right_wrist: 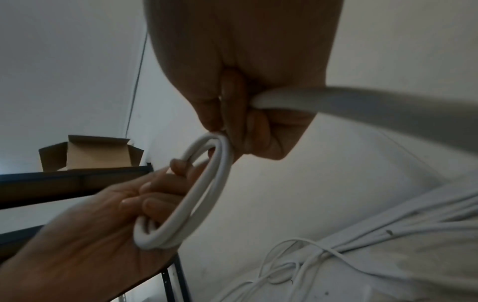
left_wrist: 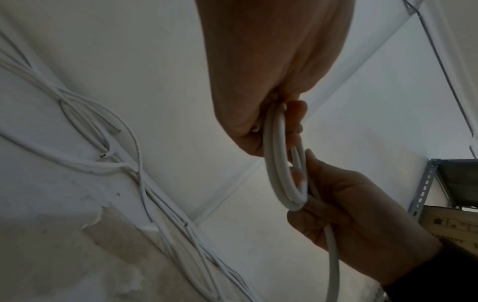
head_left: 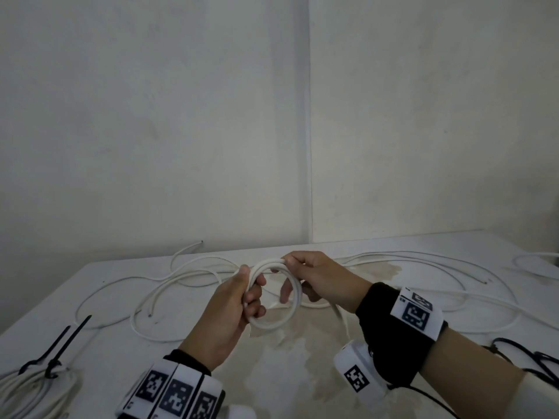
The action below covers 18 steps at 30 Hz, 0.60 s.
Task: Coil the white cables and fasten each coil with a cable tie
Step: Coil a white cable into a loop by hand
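Note:
A small coil of white cable [head_left: 295, 300] hangs between both hands above the table. My left hand [head_left: 242, 294] grips the coil's left side, fingers curled through the loop. My right hand [head_left: 305, 273] pinches the coil's top right, and the cable's free length [head_left: 337, 313] runs down from under it. The left wrist view shows the coil [left_wrist: 278, 163] edge-on with the right hand [left_wrist: 349, 204] below it. In the right wrist view the coil [right_wrist: 199, 194] sits in the left hand [right_wrist: 116, 214], and the free cable [right_wrist: 362, 102] leads off right.
Several loose white cables [head_left: 193, 276] sprawl across the white table [head_left: 302, 373]. A finished coil [head_left: 36, 385] bound with black cable ties [head_left: 60, 343] lies at the near left. More black ties [head_left: 532, 358] lie at the near right. A metal shelf [left_wrist: 426, 183] stands beside the table.

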Motion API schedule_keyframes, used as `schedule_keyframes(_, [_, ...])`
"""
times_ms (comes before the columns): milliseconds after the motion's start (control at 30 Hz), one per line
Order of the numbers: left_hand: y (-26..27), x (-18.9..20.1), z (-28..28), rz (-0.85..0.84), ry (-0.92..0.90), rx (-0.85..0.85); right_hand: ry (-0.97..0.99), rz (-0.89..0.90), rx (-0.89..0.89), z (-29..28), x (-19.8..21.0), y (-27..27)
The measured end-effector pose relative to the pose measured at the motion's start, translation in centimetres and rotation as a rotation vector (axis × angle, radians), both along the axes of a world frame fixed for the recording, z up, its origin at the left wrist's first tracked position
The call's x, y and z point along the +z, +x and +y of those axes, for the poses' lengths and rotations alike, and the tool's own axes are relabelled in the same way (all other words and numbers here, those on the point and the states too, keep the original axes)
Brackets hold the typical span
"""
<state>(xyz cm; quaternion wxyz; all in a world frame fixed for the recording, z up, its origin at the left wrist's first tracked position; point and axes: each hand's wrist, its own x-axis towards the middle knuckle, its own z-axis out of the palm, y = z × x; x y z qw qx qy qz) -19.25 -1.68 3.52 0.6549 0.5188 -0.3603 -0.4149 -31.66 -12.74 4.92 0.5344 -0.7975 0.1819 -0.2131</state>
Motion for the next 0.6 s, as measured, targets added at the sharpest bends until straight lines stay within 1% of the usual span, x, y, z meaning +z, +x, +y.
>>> schedule_keyframes(33, [0.0, -0.1, 0.1, -0.007, -0.001, -0.012, -0.020, -0.001, -0.011, -0.1, 0.0, 0.0])
schedule_keyframes(133, [-0.1, -0.2, 0.2, -0.007, 0.002, -0.046, -0.189, -0.002, -0.062, -0.6, -0.2, 0.3])
schedule_keyframes(167, [-0.2, -0.1, 0.2, -0.006, 0.005, -0.050, -0.207, -0.008, -0.070, -0.8, -0.3, 0.5])
schedule_keyframes(267, [-0.4, 0.2, 0.0, -0.014, 0.035, -0.039, -0.229, -0.005, -0.077, -1.3, -0.6, 0.5])
schedule_keyframes(400, [-0.7, 0.4, -0.2, -0.107, 0.064, 0.013, -0.250, -0.011, -0.065, -1.3, -0.4, 0.3])
schedule_keyframes(500, [-0.7, 0.6, -0.3, -0.079, 0.047, 0.024, -0.217, -0.046, -0.076, -1.1, -0.3, 0.4])
schedule_keyframes(600, [-0.6, 0.6, -0.5, -0.047, 0.038, 0.045, -0.238, -0.049, -0.081, -0.8, -0.2, 0.4])
